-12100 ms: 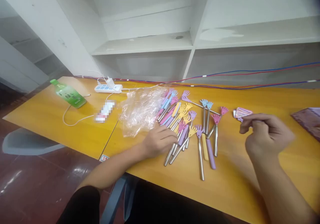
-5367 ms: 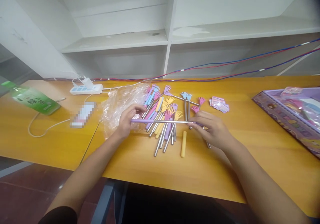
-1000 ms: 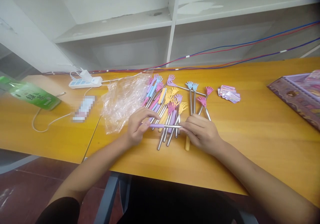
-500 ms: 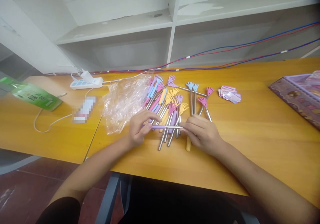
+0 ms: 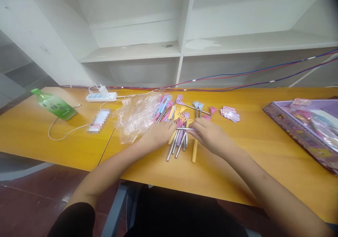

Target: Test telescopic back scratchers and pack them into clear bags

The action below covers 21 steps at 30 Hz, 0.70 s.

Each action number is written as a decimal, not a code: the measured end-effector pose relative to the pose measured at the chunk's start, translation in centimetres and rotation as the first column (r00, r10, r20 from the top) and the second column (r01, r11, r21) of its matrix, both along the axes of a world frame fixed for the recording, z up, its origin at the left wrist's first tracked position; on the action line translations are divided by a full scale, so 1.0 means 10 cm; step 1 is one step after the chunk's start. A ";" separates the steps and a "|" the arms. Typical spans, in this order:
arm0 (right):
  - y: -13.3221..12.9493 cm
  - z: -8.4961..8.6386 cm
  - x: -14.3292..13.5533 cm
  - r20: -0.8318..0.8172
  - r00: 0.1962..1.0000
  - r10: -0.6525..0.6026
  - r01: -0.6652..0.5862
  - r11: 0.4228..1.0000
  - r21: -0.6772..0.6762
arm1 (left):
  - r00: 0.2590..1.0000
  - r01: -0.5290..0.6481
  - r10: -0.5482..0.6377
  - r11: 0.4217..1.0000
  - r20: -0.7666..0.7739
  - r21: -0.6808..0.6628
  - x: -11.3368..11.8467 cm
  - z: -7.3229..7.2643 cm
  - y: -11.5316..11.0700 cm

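Observation:
Between my two hands a thin metal rod (image 5: 184,128) lies level above the table. My left hand (image 5: 162,133) is closed round its left end, and the purple handle seen earlier is hidden. My right hand (image 5: 207,131) pinches the other end. Below and behind the hands is a pile of back scratchers with metal rods and hand-shaped heads, among them a yellow head (image 5: 180,109) and a purple handle (image 5: 180,136). Two blue heads (image 5: 198,105) and a pink head (image 5: 213,110) lie behind my right hand. A yellow handle (image 5: 194,151) points toward me.
Crumpled clear plastic (image 5: 136,115) lies left of the pile. Farther left are a power strip (image 5: 101,96), a white cable and a green bottle (image 5: 55,104). Small cards (image 5: 230,113) lie to the right, and a purple box (image 5: 293,135) holding packets is at the far right.
The view has tilted up and shifted right, showing more of the box. My left hand has moved closer to my right hand along the rod and now covers the purple handle.

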State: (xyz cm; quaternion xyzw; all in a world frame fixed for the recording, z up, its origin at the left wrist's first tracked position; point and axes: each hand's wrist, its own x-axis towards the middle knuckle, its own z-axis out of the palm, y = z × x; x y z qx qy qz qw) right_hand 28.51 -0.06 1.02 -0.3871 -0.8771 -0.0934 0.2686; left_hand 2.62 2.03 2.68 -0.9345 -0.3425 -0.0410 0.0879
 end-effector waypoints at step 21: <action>0.01 0.47 0.09 0.412 0.839 -0.357 0.483 0.836 -0.261 | 0.998 0.066 -0.067 0.986 0.000 0.155 -0.25 0.22 0.26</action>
